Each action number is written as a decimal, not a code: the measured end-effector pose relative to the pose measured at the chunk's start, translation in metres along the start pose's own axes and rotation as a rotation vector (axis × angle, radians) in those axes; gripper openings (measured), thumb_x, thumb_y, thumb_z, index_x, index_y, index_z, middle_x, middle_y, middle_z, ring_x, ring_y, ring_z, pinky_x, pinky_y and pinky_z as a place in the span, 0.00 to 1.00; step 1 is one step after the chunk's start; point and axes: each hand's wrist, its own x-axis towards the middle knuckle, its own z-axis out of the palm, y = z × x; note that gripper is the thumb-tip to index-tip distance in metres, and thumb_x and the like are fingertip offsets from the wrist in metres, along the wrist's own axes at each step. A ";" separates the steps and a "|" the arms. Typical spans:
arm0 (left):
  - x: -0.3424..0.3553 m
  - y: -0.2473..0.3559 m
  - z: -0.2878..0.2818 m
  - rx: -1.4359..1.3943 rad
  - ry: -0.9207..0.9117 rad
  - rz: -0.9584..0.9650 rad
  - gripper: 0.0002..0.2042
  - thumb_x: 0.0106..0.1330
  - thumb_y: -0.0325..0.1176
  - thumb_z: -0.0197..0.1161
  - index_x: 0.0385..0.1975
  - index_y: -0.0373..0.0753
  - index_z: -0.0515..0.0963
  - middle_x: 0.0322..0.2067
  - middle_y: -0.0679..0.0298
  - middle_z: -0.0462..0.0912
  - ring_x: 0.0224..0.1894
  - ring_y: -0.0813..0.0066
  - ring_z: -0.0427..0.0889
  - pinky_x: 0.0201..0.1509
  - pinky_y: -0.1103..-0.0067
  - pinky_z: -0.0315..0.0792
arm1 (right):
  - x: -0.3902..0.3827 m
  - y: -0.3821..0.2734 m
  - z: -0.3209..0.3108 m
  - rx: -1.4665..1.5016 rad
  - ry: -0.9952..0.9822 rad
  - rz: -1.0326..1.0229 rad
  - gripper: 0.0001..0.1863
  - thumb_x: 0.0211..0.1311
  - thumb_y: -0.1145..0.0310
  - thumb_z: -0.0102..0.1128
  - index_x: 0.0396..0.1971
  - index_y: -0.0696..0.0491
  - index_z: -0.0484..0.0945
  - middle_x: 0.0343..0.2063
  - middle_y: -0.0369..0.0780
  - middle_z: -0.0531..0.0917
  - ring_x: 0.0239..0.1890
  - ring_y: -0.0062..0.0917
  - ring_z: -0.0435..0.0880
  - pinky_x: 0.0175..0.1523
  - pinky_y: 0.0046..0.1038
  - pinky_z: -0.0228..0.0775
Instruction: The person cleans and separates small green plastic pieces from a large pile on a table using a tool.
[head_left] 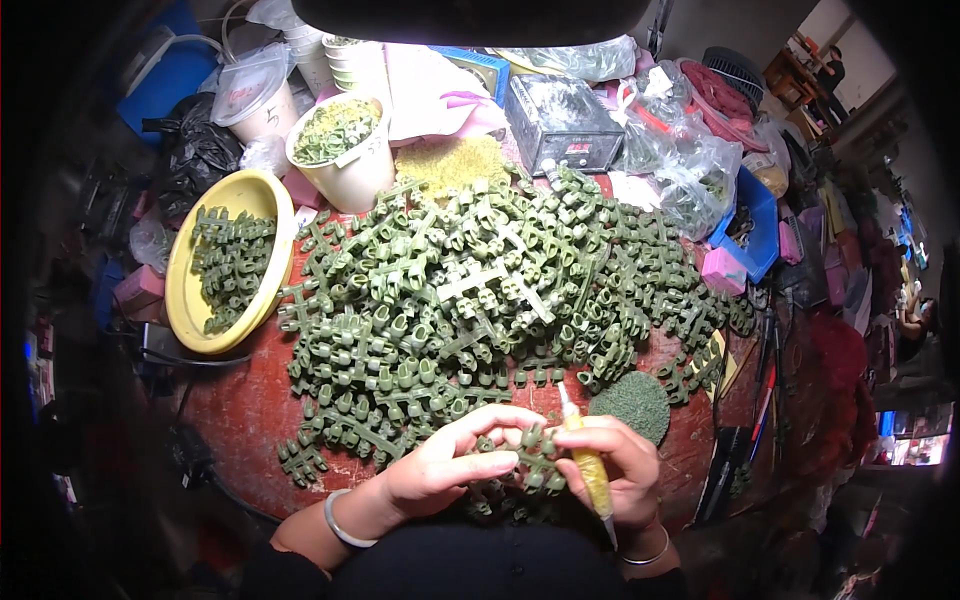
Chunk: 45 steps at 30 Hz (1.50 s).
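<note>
My left hand (450, 462) is closed around a green moulded strip (538, 462) lined with small cup-like pieces, held low near my body. Between the fingers of my right hand (628, 468) is a slim pen-like tool (595, 480) with a yellow-wrapped handle and a pale tip pointing up and away. Its fingertips also reach the strip's right edge; whether they grip it I cannot tell. Just beyond both hands spreads a large heap of similar green strips (430, 300). A round, dark green textured pad (630, 405) lies beyond my right hand.
A yellow basin (180, 305) with more strips stands left on the red table (255, 400). Behind the heap are a white bucket (350, 175) of green pieces, a dark box (562, 125) and plastic bags (690, 190). Right are a blue bin (758, 235) and slender tools (765, 395).
</note>
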 end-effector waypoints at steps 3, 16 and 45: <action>-0.002 -0.001 -0.002 0.436 0.049 0.076 0.22 0.69 0.30 0.61 0.62 0.37 0.70 0.47 0.67 0.75 0.45 0.82 0.72 0.51 0.83 0.67 | -0.002 0.003 0.004 0.054 -0.023 0.041 0.16 0.53 0.79 0.71 0.43 0.58 0.81 0.37 0.45 0.84 0.38 0.29 0.85 0.44 0.25 0.76; -0.004 -0.002 0.003 0.345 0.084 0.047 0.21 0.68 0.25 0.60 0.61 0.34 0.68 0.48 0.61 0.77 0.47 0.76 0.77 0.55 0.78 0.71 | -0.002 0.005 -0.002 -0.054 0.053 0.112 0.17 0.52 0.79 0.71 0.44 0.56 0.81 0.35 0.43 0.83 0.36 0.30 0.84 0.41 0.27 0.76; -0.002 -0.011 -0.019 -0.435 -0.231 -0.014 0.23 0.80 0.39 0.35 0.44 0.25 0.76 0.18 0.59 0.75 0.15 0.76 0.68 0.27 0.78 0.68 | 0.003 0.027 -0.002 -0.519 0.781 0.046 0.14 0.56 0.82 0.63 0.43 0.60 0.78 0.35 0.42 0.84 0.34 0.22 0.83 0.43 0.25 0.76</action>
